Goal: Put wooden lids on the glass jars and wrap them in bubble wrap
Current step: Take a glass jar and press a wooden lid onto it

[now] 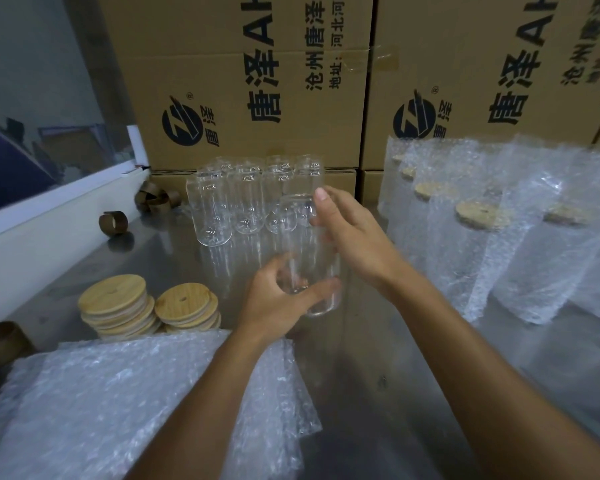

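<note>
I hold one clear glass jar (303, 244) without a lid, upright over the metal table. My left hand (278, 301) grips its base, and my right hand (352, 237) wraps its upper side. Several empty glass jars (238, 199) stand in a group behind it. Two stacks of round wooden lids (113, 294) (186, 303) sit at the left. A pile of bubble wrap sheets (125, 403) lies at the near left.
Several wrapped jars with wooden lids (482, 216) stand in a row on the right. Large printed cardboard boxes (257, 81) wall off the back. Brown tape cores (113, 223) lie at the left by a white ledge (49, 216). The steel table (395, 393) shows between the piles.
</note>
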### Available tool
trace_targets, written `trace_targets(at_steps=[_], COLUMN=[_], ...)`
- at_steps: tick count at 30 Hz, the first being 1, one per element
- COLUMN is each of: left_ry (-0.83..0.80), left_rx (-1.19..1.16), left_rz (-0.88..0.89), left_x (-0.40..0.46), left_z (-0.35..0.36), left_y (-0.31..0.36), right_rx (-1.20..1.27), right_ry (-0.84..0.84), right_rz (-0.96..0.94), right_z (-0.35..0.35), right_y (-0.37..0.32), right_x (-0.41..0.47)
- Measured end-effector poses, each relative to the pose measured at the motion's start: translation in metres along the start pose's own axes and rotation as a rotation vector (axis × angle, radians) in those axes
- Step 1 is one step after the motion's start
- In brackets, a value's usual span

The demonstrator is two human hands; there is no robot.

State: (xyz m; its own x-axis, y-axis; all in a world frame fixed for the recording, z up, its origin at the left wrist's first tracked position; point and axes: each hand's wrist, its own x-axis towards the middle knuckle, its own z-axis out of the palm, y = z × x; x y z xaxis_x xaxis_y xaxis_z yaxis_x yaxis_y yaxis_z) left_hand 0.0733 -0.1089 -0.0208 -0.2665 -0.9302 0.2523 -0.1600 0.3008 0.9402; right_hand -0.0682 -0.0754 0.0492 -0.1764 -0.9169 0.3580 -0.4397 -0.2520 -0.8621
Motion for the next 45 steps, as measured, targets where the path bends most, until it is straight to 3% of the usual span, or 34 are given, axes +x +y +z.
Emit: trace_targets(at_steps=[5, 10, 19, 22, 27, 32, 39, 45], left_ry=[0.016, -0.106, -0.247, -0.301, -0.249, -0.181, -0.168, -0.158], left_rx=[-0.198, -0.416, -0.824, -0.812, -0.837, -0.830, -0.669, -0.645], left_rz=[-0.074, -0.201, -0.361, -0.367, -0.374, -0.452, -0.479, -0.473], left_x=[0.000, 0.002, 0.001, -0.001, 0.000, 0.001, 0.001, 0.001], left_z=[0.000, -0.002, -0.014, -0.016, -0.017, -0.018, -0.013, -0.011], left_y=[0.008, 0.011, 0.017, 0.019, 0.018, 0.014, 0.017, 0.018], right_rx=[-0.073, -0.123, -0.133, -0.103, 0.075, -0.052, 0.042, -0.045], right_ry=[-0.141, -0.263, -0.217, -0.177, -0.168, -0.163, 0.103, 0.211], right_rz=[0.012, -0.013, -0.126, -0.154, -0.157, -0.175, -0.119, -0.105], right_z=[0.006, 0.009, 0.001, -0.003, -0.004, 0.002, 0.005, 0.004], right_y=[0.009, 0.002, -0.015, -0.012, -0.008, -0.003, 0.001, 0.004], right_x=[0.002, -0.003, -0.009, -0.007, -0.005, -0.002, -0.003, -0.001])
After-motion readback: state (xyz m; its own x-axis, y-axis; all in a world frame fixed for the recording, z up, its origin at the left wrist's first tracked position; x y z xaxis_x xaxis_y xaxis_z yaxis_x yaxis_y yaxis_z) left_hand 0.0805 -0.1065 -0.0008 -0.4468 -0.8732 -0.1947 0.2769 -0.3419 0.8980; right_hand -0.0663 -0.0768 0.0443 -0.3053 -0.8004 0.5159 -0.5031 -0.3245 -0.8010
